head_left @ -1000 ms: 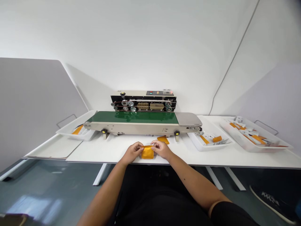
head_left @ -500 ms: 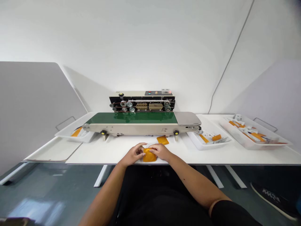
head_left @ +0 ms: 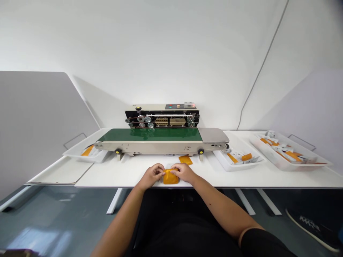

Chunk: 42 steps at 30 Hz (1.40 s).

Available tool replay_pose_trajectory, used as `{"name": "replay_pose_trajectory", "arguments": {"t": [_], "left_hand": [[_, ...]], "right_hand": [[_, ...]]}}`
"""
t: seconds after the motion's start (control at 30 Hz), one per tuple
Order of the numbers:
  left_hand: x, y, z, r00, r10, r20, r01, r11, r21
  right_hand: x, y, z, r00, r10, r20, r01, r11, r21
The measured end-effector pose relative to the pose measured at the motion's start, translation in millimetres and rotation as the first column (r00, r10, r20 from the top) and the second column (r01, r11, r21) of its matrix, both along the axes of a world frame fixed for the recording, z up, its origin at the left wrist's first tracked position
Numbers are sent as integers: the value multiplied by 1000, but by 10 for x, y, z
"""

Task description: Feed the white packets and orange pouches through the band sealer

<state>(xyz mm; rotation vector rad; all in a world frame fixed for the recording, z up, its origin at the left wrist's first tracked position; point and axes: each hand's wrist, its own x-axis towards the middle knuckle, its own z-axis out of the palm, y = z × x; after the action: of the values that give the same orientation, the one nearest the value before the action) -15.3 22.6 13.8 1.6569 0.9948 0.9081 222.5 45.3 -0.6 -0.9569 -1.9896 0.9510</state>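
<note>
Near the table's front edge lies a small orange pouch (head_left: 170, 177) with both my hands at its upper part. My left hand (head_left: 153, 175) pinches its upper left corner between thumb and fingers. On the other side my right hand (head_left: 184, 172) grips the upper right edge, thumb on the front face. Something whitish or clear shows just behind the pouch's top, too small to make out. A second orange pouch (head_left: 185, 160) rests flat on the table beyond my right hand, close to the conveyor sealing machine (head_left: 160, 147).
The machine's green belt (head_left: 152, 134) runs across the back of the white table (head_left: 107, 175). At left stands a white tray (head_left: 70, 152); at right are two more, a nearer tray (head_left: 227, 166) and a farther tray (head_left: 284, 165), holding orange and white packets. A shoe (head_left: 312, 228) shows at lower right.
My left fingers have drawn in closer along the pouch's top edge. The pouch stays in nearly the same spot, and my right hand has barely shifted.
</note>
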Motion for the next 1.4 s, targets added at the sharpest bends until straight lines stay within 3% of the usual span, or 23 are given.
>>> {"name": "replay_pose_trajectory", "arguments": {"t": [0.17, 0.23, 0.3, 0.37, 0.43, 0.53, 0.67, 0.77, 1.2, 1.33, 1.4], "left_hand": [[-34, 22, -28, 999, -6, 44, 5, 999, 33], [-46, 35, -34, 998, -30, 55, 28, 999, 41], [-52, 46, -36, 998, -56, 38, 54, 997, 46], [-50, 51, -36, 998, -66, 13, 65, 997, 52], [-46, 52, -35, 998, -61, -3, 61, 996, 60], [-43, 47, -31, 999, -50, -17, 51, 996, 73], [-44, 43, -23, 996, -56, -62, 63, 992, 113], [-45, 42, -18, 994, -59, -96, 72, 989, 132], [-25, 14, 33, 983, -44, -177, 72, 986, 151], [-33, 14, 21, 985, -52, -163, 77, 986, 147], [-38, 16, 13, 986, -50, -156, 75, 985, 155]], "right_hand": [[116, 6, 194, 996, 80, 32, -76, 992, -104], [256, 90, 426, 993, 33, -109, -52, 983, -177], [448, 251, 740, 945, -120, -305, 58, 977, -204], [671, 484, 1073, 814, -306, -493, 247, 952, -183], [894, 756, 1345, 620, -435, -653, 426, 886, -185], [1152, 1128, 1543, 451, -538, -712, 539, 800, -262], [1264, 1416, 1497, 432, -669, -604, 568, 723, -394], [1227, 1509, 1416, 438, -713, -548, 545, 695, -468], [863, 1753, 1427, 518, -704, -485, 475, 709, -521], [824, 1702, 1468, 587, -696, -414, 496, 713, -495], [833, 1573, 1485, 595, -695, -403, 571, 719, -397]]}}
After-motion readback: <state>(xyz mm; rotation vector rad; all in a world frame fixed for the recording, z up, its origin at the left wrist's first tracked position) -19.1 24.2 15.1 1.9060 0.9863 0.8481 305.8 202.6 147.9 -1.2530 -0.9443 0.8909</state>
